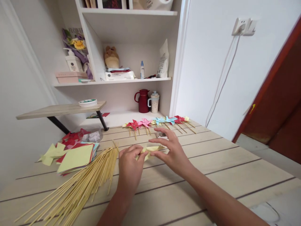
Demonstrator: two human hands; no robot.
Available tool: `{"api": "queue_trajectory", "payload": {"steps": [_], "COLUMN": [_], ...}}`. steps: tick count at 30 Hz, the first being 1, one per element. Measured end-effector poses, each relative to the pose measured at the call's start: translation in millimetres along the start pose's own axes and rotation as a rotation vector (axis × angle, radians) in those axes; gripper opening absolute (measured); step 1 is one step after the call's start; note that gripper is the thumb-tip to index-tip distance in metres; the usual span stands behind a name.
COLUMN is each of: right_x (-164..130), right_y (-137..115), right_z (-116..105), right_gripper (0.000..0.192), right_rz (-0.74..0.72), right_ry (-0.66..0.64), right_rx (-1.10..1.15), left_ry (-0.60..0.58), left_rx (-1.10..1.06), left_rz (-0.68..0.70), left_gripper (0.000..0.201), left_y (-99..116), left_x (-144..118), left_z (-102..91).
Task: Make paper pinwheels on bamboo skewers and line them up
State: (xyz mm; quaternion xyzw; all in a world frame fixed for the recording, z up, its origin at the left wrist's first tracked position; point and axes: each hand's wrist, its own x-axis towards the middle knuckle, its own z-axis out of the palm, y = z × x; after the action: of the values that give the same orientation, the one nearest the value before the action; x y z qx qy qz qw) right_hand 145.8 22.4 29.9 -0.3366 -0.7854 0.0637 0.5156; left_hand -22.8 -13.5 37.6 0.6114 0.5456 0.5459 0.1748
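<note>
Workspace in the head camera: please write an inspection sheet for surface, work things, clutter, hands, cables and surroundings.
Surface: pale plank table.
Work things: yellow folded paper held at the table; bundle of bamboo sticks to the left; row of finished pinwheels behind.
Clutter: stack of coloured paper squares; red scraps.
Hands: left hand pinches the paper; right hand open over it, fingers spread.
Cables: white cables hang from a wall socket.
Surroundings: white shelves with red jug, mug, bottles.

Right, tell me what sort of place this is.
Probably a home craft corner: a wooden table with a pile of bamboo sticks, stacked coloured paper squares and a row of finished paper pinwheels, beside household shelves.
</note>
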Motion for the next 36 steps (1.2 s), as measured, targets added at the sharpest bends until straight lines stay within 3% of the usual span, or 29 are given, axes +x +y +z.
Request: {"api": "queue_trajectory", "payload": {"steps": [5, 12, 15, 18, 20, 24, 27, 32, 36], "right_x": [-0.8, 1.6, 2.0, 3.1, 4.6, 7.0, 6.3, 3.4, 2.8], "right_y": [0.2, -2.2, -2.0, 3.2, 7.9, 10.7, 6.5, 0.4, -1.1], "right_z": [5.4, 4.6, 6.3, 9.1, 10.1, 9.9, 10.8, 15.0, 16.2], "right_gripper": [0.003, 0.008, 0.011, 0.018, 0.023, 0.028, 0.029, 0.029, 0.027], "right_rz": [-0.007, 0.089, 0.3, 0.636, 0.79, 0.873, 0.866, 0.875, 0.881], "right_ry": [-0.086, -0.087, -0.075, -0.077, -0.034, 0.056, 0.022, -0.025, -0.044], "right_rx": [-0.008, 0.174, 0.354, 0.64, 0.803, 0.971, 1.017, 1.033, 1.06], "left_ry": [-0.012, -0.021, -0.007, 0.13, 0.16, -0.011, -0.129, -0.164, -0.175], "left_rx": [0.042, 0.065, -0.072, -0.287, -0.4, -0.537, -0.556, -0.617, -0.729], "left_rz": [0.054, 0.035, -0.012, -0.127, -0.223, -0.359, -0.36, -0.379, -0.457], "left_gripper": [0.012, 0.014, 0.012, 0.043, 0.063, 0.083, 0.077, 0.049, 0.044], "left_y": [-3.1, 0.1, 2.3, 3.0, 2.3, -0.6, -1.2, 2.6, 2.8], "left_x": [-0.8, -0.6, -0.2, 0.1, 0.2, -1.7, -3.9, -4.7, -4.1], "left_z": [2.4, 3.8, 0.9, -3.1, -4.4, -0.7, 4.7, 6.2, 4.5]}}
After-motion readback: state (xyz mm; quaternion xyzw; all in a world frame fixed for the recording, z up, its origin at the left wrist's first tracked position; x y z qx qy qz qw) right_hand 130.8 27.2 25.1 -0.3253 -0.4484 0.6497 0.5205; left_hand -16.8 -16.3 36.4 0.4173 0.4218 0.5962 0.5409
